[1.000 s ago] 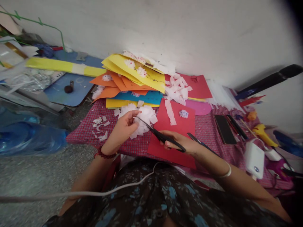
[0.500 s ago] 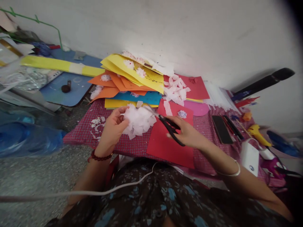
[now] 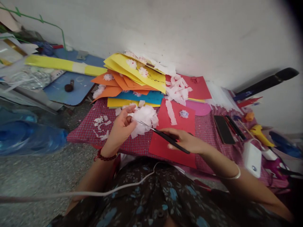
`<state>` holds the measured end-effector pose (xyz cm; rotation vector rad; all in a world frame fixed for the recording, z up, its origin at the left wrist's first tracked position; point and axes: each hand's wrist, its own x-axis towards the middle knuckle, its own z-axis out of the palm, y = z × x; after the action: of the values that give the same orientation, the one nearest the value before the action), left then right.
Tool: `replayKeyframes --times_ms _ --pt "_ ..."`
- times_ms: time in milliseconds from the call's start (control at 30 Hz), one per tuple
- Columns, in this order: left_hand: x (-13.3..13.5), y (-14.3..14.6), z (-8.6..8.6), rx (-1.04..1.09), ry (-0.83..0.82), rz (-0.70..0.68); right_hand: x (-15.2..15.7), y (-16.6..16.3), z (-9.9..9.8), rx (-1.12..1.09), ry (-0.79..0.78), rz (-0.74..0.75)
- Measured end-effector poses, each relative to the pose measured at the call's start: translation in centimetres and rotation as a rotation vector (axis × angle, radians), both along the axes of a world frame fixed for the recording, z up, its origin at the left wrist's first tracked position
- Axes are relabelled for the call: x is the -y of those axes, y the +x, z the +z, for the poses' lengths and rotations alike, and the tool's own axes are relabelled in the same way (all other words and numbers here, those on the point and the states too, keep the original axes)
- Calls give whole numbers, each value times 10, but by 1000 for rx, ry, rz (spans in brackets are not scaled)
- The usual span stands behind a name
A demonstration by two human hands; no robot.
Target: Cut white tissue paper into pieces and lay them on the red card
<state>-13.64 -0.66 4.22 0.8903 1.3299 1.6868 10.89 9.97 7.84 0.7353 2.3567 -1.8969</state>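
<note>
My left hand point(image 3: 123, 127) is closed in a pinch beside a heap of white paper pieces point(image 3: 147, 115). Pale paper shows at its fingertips, though its outline blends into the heap. My right hand point(image 3: 186, 141) grips black-handled scissors point(image 3: 165, 137). Their blades are close together and point left, across the heap, with the tips close to my left fingertips. Under the right hand lies a red sheet point(image 3: 157, 148). On it rest a white paper strip point(image 3: 170, 113) and a small speckled paper flower point(image 3: 184, 113).
Stacked yellow sheets point(image 3: 115, 67) and orange sheets point(image 3: 106, 94) with white flowers lie at the back, beside crumpled white strips point(image 3: 178, 90). Paper scraps point(image 3: 101, 126) are at left. A phone point(image 3: 223, 129), white box point(image 3: 252, 159) and yellow glue gun point(image 3: 261, 135) lie at right.
The scissors have swung lower, their blades now closer together and nearer my left fingertips. My left hand has shifted slightly right, and the whole view has shifted a little.
</note>
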Motion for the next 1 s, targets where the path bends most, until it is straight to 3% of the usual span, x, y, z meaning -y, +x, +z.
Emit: replayKeyframes --times_ms 133,500,600,800,933,1000 --pt "-3 4 3 -21 -31 -46 0 -4 -5 -22 -81 -10" --pt "-14 1 -7 -72 -55 -123 0 -7 -9 21 -65 -66" --pt "-15 1 -5 67 -45 -51 0 -7 -10 17 -53 -87" --pt "-6 1 -5 563 -133 -8 -3 -7 -8 -17 -76 -105" --pt "5 4 -10 557 -254 -126 -4 -8 -11 -16 -89 -104" --pt "7 5 -12 488 -289 -115 -4 -8 -13 3 -99 -106"
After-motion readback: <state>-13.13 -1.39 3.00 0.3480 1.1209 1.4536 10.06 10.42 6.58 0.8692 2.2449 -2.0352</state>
